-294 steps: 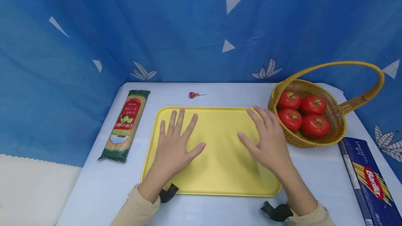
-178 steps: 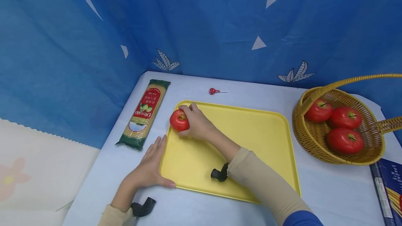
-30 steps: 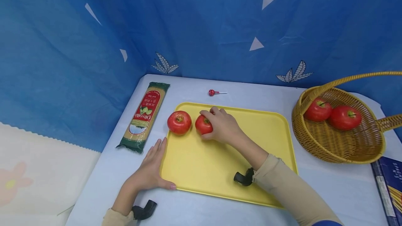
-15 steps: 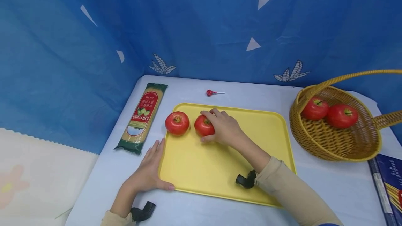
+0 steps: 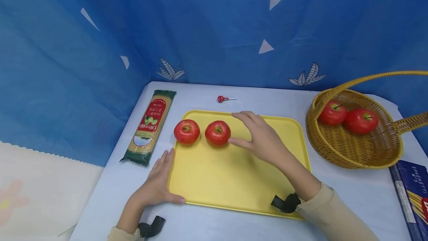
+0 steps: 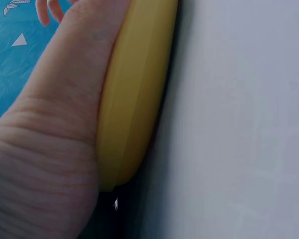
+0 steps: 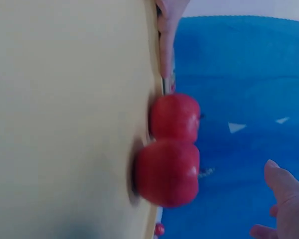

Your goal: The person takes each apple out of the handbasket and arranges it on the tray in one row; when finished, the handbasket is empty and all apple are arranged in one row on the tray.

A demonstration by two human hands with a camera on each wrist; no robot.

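I find the right hand (image 5: 264, 138) released, just beside an apple (image 5: 218, 133) on the yellow tray (image 5: 217, 181); the left hand (image 5: 157, 185), unclenched, touches its edge; a careless brush could roll that apple

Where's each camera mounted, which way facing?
Head: worn on the head, facing forward and down at the yellow rectangular tray; left hand and right hand show.
Left wrist: worn there, facing along the tray's edge; left hand shows.
Right wrist: worn there, facing across the tray at two round red apples; both hands show.
Head and right wrist share both apples.
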